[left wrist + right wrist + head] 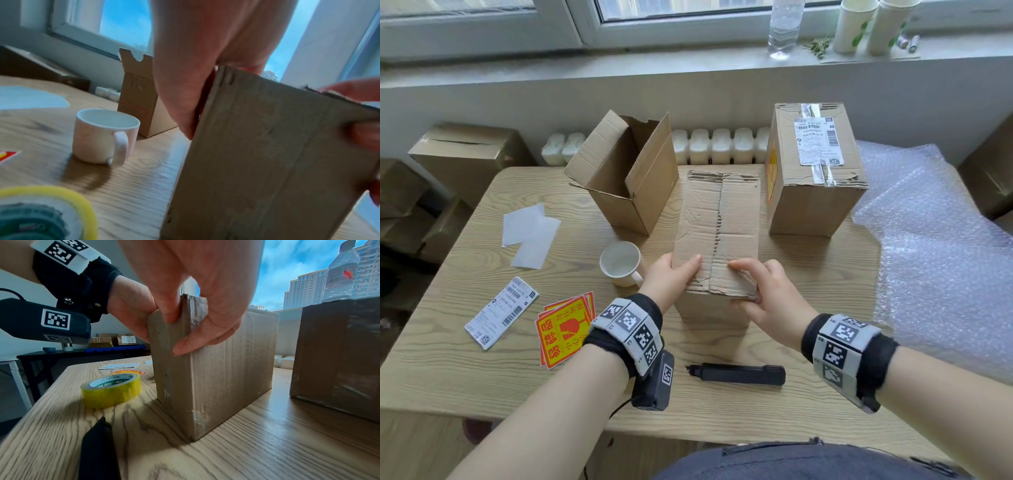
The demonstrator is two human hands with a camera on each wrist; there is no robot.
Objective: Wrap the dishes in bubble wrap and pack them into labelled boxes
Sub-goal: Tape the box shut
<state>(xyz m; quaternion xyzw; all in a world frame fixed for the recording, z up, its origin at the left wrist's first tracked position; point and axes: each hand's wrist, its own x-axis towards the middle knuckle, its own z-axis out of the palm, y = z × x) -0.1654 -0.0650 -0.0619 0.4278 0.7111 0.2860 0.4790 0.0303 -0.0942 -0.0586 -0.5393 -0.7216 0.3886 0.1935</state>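
Daylight pours in from the window [688, 10]; soft shadows fall toward us, edges bend, left wrist view blurs.

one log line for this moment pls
left hand: holds middle box flaps shut | right hand: grips near corner | mug: unwrapped | tape: unused

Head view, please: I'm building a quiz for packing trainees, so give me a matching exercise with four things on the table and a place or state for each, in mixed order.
Things:
1. white mug
2. middle box
3. far right box
4. black cutter

Places or states:
A. taped shut, shipping label on top
B. lying near the table's front edge, between the wrists
C. flaps held closed by the left hand and right hand
D. standing unwrapped, left of the held box

Pairs: 1-D, 2-C, 3-A, 4-B
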